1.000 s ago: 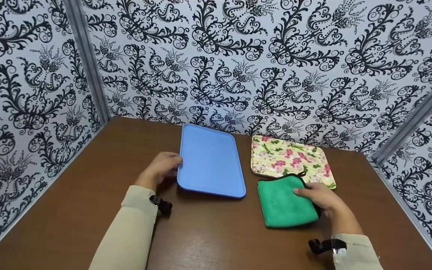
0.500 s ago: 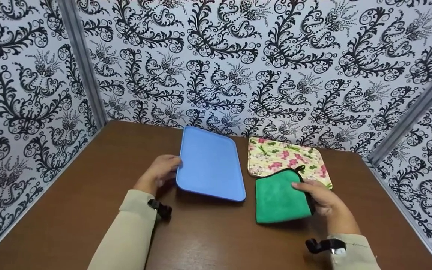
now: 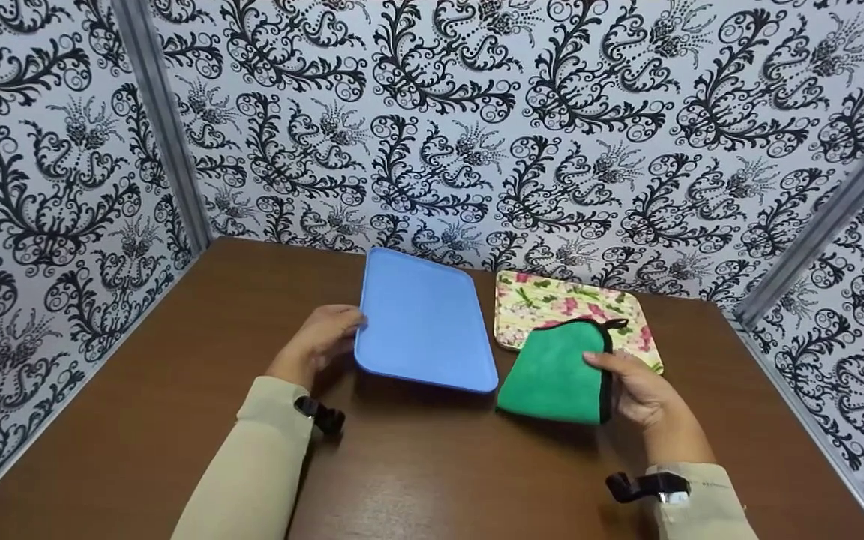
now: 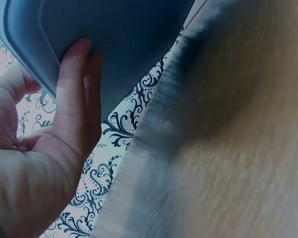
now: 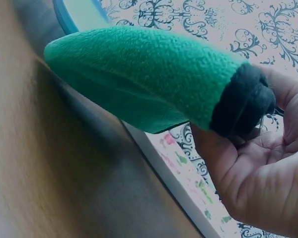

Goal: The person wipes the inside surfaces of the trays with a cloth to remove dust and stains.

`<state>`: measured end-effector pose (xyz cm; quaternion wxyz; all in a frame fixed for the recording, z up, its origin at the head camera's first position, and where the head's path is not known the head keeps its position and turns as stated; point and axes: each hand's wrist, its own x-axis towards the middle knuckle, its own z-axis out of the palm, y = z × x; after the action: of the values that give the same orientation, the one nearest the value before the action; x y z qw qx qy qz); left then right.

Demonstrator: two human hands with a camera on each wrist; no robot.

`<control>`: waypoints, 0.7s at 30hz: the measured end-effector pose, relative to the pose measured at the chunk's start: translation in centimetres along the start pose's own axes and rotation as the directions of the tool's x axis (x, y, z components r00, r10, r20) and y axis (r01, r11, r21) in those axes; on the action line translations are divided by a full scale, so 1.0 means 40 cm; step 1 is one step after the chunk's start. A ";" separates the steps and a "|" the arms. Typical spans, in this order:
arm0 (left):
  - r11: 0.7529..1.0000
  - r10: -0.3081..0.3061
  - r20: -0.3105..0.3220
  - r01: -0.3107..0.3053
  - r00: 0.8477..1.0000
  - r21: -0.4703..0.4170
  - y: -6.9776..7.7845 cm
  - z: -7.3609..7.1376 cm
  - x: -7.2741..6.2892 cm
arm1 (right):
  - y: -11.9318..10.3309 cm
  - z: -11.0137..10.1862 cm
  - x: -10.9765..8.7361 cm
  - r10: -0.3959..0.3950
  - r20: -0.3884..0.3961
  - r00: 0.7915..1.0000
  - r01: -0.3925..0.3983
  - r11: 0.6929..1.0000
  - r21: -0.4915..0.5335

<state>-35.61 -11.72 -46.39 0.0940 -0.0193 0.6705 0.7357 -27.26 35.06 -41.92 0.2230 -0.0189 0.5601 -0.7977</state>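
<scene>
A blue tray (image 3: 424, 319) is gripped at its left edge by my left hand (image 3: 327, 334), thumb on top. In the left wrist view the fingers (image 4: 72, 89) press the tray's underside (image 4: 124, 44), which is raised off the table. My right hand (image 3: 646, 390) pinches a folded green cloth (image 3: 559, 375) with black trim by its right edge, thumb on the front. Seen from the right wrist, the cloth (image 5: 149, 69) curves out from the hand (image 5: 258, 163) above the table.
A flower-patterned board (image 3: 567, 304) lies at the back right, partly behind the cloth. The brown table (image 3: 417, 465) ends at patterned walls (image 3: 447, 127) at the back and sides, with grey corner strips (image 3: 169, 127).
My right hand has lifted the cloth and swung its lower edge to the left, toward the tray. The left hand keeps its hold, with the tray tilting slightly.
</scene>
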 end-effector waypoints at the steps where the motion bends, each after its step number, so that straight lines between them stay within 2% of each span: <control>1: 1.000 0.000 -0.005 0.000 1.000 -0.008 0.001 0.001 -0.001 | -0.002 0.002 0.000 -0.009 0.006 1.000 0.009 1.000 0.014; 7: 0.999 0.007 0.002 -0.007 1.000 -0.046 0.005 0.009 -0.003 | -0.012 0.019 -0.003 -0.077 0.024 0.997 0.075 0.995 0.070; 9: 0.998 0.004 0.000 -0.004 1.000 -0.059 0.006 0.014 -0.005 | -0.014 0.024 -0.005 -0.109 0.010 0.994 0.108 0.992 0.060; 12: 0.996 -0.006 0.005 0.007 1.000 -0.085 0.009 0.021 -0.008 | -0.018 0.035 -0.007 -0.158 -0.070 0.985 0.159 0.987 0.015; 15: 0.992 -0.014 0.021 0.017 1.000 -0.126 0.011 0.029 -0.010 | -0.022 0.046 -0.011 -0.211 -0.187 0.960 0.208 0.978 -0.034; 17: 0.989 -0.011 0.032 0.016 0.999 -0.150 0.013 0.034 -0.011 | -0.026 0.053 -0.012 -0.248 -0.255 0.935 0.241 0.969 -0.060; 21: 0.983 -0.004 0.038 0.011 0.999 -0.181 0.015 0.040 -0.013 | -0.032 0.058 -0.016 -0.302 -0.318 0.899 0.296 0.953 -0.067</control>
<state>-35.02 -10.26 -45.56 0.1070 -0.0166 0.5986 0.7937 -26.48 33.62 -39.76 0.0027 0.0249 0.5863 -0.8097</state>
